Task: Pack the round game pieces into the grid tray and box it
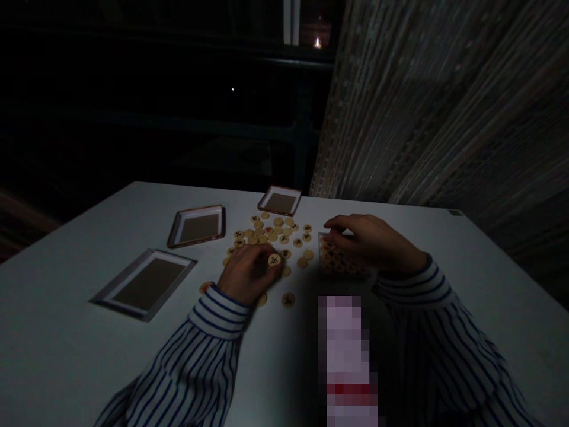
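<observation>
My left hand (249, 273) pinches a round Chinese chess piece (274, 260) between thumb and fingers, its dark character facing me. Around that hand many more chess pieces (278, 230) lie loose on the white table, some showing characters, others blank side up. Over on the right, my right hand (367, 240) is above an open box (326, 274) filled with chess pieces set in rows. Its fingers are curled together at the box's far side; whether a piece is between them is hidden. The hand covers part of the box.
Two shallow brown-edged trays or lids (198, 226) (280, 200) and a grey-edged one (149, 281) lie left of and behind the pieces. A string curtain (400, 107) hangs at the table's (66, 267) back right. A pixelated patch covers the lower middle.
</observation>
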The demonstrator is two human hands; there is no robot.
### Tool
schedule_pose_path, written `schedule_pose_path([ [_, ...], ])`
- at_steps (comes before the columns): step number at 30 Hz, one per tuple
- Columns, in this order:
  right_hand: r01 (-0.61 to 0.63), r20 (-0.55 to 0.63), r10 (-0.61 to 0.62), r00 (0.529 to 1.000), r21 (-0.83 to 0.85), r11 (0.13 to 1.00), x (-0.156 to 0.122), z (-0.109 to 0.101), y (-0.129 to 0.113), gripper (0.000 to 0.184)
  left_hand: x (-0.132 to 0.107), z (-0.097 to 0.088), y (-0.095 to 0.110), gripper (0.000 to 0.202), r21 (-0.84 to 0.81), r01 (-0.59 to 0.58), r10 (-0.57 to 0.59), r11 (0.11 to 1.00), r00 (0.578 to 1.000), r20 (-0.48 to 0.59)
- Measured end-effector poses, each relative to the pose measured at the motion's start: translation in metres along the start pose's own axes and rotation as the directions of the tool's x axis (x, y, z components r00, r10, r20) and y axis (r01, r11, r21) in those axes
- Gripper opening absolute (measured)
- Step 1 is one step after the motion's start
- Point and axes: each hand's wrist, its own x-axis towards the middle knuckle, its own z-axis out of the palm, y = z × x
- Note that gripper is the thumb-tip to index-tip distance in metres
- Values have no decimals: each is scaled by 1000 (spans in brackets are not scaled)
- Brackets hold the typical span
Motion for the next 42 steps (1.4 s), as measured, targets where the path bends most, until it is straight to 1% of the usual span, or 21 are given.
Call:
schedule_pose_path([
  [4, 7, -20, -7, 1000, 17, 1000, -1, -3, 3, 31, 3, 1, 3, 27, -61, 50, -52, 997, 998, -31],
  [7, 9, -30, -8, 1000, 35, 999, -3, -5, 4, 31, 9, 0, 9, 25, -83, 36, -38, 996, 999, -17],
  [13, 9, -57, -6, 998, 50, 999, -6, -8, 6, 30, 26, 0, 24, 24, -76, 19, -19, 997, 1000, 7],
  [16, -5, -68, 9, 998, 59, 998, -7, -9, 6, 29, 37, 4, 34, 26, -81, 10, -10, 997, 1000, 0],
  [19, -17, -82, 23, 996, 74, 997, -7, -10, 6, 29, 48, 10, 46, 25, -151, -2, 1, 989, 1000, -8],
  [21, -22, -86, 29, 996, 79, 997, -8, -10, 7, 28, 52, 16, 53, 24, -199, -3, -7, 980, 999, -47],
  [23, -32, -81, 39, 996, 84, 996, -8, -10, 8, 28, 52, 26, 58, 23, -226, -1, -13, 974, 998, -59],
  [26, -57, -52, 61, 997, 83, 995, -7, -9, 10, 27, 45, 42, 61, 23, -223, 36, -59, 974, 994, -94],
  [28, -70, -27, 72, 997, 76, 995, -6, -7, 12, 25, 39, 51, 61, 22, -201, 26, -47, 979, 994, -101],
  [30, -77, 0, 77, 997, 63, 995, -4, -5, 15, 23, 33, 56, 60, 22, -144, 13, -28, 989, 994, -102],
  [32, -79, 31, 77, 997, 54, 995, -1, -1, 16, 23, 29, 59, 60, 22, -99, -6, -3, 995, 996, -92],
  [35, -75, 81, 70, 994, 60, 995, 4, 5, 16, 22, 26, 58, 59, 21, -79, -46, 39, 996, 995, -88],
  [38, -66, 107, 58, 993, 73, 995, 6, 11, 15, 21, 26, 57, 58, 21, -87, -34, 26, 996, 995, -96],
  [42, -47, 114, 39, 993, 71, 996, 6, 16, 14, 21, 27, 58, 57, 21, -99, -36, 31, 994, 998, -55],
])
